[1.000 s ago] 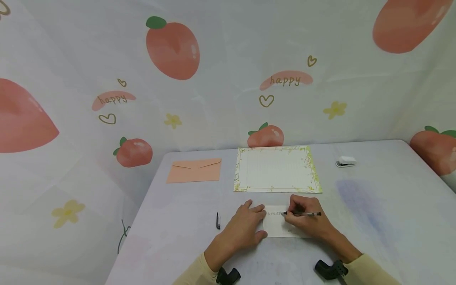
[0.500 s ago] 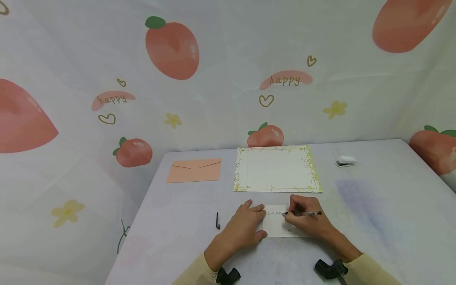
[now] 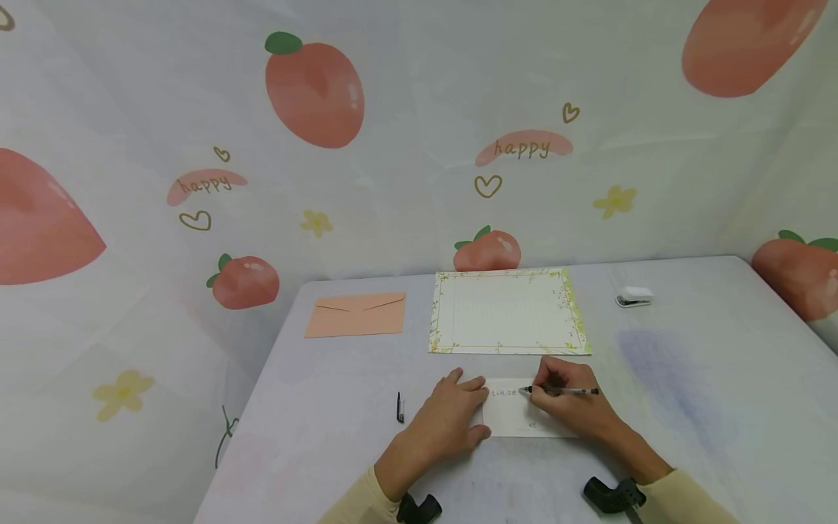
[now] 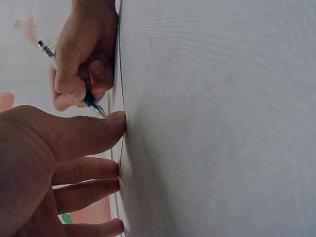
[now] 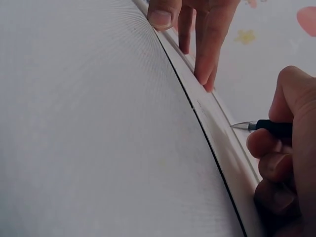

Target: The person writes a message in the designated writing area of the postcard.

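Far left on the table (image 3: 687, 407) lies a peach envelope (image 3: 356, 315), and nearer to me a small black pen cap (image 3: 400, 407), both set apart from where I work. My left hand (image 3: 452, 422) lies flat with its fingers spread and straight, their tips pressing down the left edge of the small white card (image 3: 513, 422); I judge that this pins the card so it does not slide under the nib. The card sits near me, between my two hands, just this side of the floral-bordered letter sheet (image 3: 507, 311). My right hand (image 3: 569, 404) pinches the pen (image 3: 563, 391) between thumb and curled fingers, its tip touching the card's top line beside the words already written there. Its heel rests on the card's right part, which steadies the stroke. Far right sits a small white stapler-like thing (image 3: 633, 297).
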{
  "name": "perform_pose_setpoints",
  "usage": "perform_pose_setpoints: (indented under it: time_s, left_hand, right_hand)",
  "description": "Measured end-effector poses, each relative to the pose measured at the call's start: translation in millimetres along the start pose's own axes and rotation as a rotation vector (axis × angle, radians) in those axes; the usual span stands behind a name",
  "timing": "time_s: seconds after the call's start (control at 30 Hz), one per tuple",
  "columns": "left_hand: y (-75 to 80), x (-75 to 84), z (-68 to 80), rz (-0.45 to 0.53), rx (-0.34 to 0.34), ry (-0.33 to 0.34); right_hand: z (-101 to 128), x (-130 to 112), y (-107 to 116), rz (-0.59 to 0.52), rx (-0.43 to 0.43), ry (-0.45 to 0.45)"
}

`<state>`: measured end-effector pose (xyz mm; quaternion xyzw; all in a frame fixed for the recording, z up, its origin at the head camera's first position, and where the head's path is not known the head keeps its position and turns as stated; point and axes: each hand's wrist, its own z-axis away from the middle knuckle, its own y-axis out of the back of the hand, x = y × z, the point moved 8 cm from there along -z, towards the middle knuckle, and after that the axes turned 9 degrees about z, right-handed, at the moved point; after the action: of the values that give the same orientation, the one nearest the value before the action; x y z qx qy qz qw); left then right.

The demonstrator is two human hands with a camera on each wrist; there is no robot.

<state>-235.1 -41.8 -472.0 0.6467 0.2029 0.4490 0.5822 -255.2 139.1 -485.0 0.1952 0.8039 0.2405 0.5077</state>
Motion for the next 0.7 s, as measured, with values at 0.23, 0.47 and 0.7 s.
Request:
perform_pose_setpoints:
  time_s: [0.23,0.47,0.7]
  left_hand:
    - [0.5,0.6,0.6,-0.012,0.009,-0.005]
    - [0.1,0.4,0.6,-0.012,0.004,-0.004]
    - [0.0,0.1,0.5,-0.009,0.002,-0.005]
  right_hand:
    - [0.2,-4.7,-1.9,0.03,-0.004,0.006]
    - [-0.2,-29.3,4.5,0.021,0.01,0.033]
    - [0.3,-40.0,10.2,0.023,0.03,0.045]
